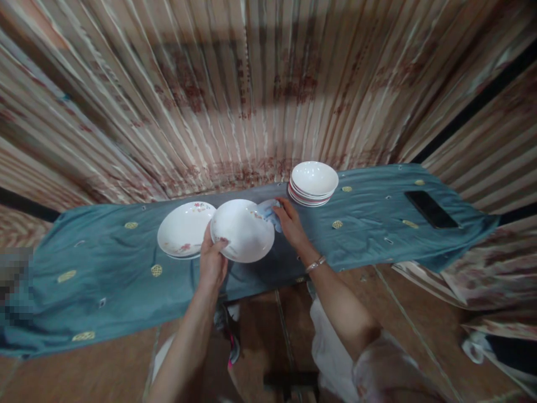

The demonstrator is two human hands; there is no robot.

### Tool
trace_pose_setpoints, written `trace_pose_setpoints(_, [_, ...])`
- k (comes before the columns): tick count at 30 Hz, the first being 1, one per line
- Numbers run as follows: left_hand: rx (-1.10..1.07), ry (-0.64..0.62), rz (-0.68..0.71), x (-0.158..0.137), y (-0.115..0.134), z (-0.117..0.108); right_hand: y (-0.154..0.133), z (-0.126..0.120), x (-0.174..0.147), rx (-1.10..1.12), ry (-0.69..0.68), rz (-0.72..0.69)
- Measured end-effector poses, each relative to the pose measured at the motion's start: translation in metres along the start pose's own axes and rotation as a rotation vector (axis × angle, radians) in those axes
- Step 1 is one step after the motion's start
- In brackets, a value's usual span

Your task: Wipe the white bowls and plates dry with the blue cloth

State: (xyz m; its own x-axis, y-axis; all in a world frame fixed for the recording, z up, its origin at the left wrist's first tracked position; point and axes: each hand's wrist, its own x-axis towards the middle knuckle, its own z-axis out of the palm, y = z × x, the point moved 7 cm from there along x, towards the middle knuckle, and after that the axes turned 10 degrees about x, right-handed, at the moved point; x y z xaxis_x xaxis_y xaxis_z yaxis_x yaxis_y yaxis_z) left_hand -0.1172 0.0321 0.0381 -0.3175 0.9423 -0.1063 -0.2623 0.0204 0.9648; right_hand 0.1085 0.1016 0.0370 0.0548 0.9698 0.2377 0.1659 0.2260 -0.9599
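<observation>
A white plate with small floral marks is held up above the cloth-covered table. My left hand grips its left edge, thumb over the top face and the other fingers hidden beneath. At the plate's upper right rim, my right hand pinches a light blue cloth against it. Just left of the held plate lies a short stack of similar floral plates, partly overlapped by it in view. Beyond my right hand stands a stack of white bowls with red bands.
The table wears a teal cloth with yellow patterns. A black phone lies toward its right end. Behind it hangs a striped, pleated curtain. Below is a brown tiled floor.
</observation>
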Motion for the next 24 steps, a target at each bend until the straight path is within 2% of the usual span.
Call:
trace_pose_setpoints(3, [-0.020,-0.044,-0.094,-0.001,-0.025,0.015,-0.003,0.001,-0.005,-0.022,-0.078,0.008])
trace_pose_setpoints(6, [-0.025,-0.087,-0.152,-0.002,-0.043,0.026,-0.006,0.010,-0.012,-0.122,-0.163,-0.085])
trace_pose_setpoints(10, [-0.028,-0.097,-0.160,-0.002,-0.053,0.032,-0.001,0.022,-0.020,-0.273,-0.248,-0.171])
trace_pose_setpoints(14, [-0.041,-0.118,-0.176,0.000,-0.059,0.034,0.003,0.028,-0.029,-0.437,-0.406,-0.167])
trace_pose_setpoints(17, [-0.037,-0.121,-0.175,0.003,-0.060,0.035,0.000,0.022,-0.036,-0.540,-0.484,-0.161])
trace_pose_setpoints(24, [-0.106,-0.151,-0.184,0.007,-0.061,0.038,-0.010,-0.004,-0.039,-0.740,-0.465,-0.207])
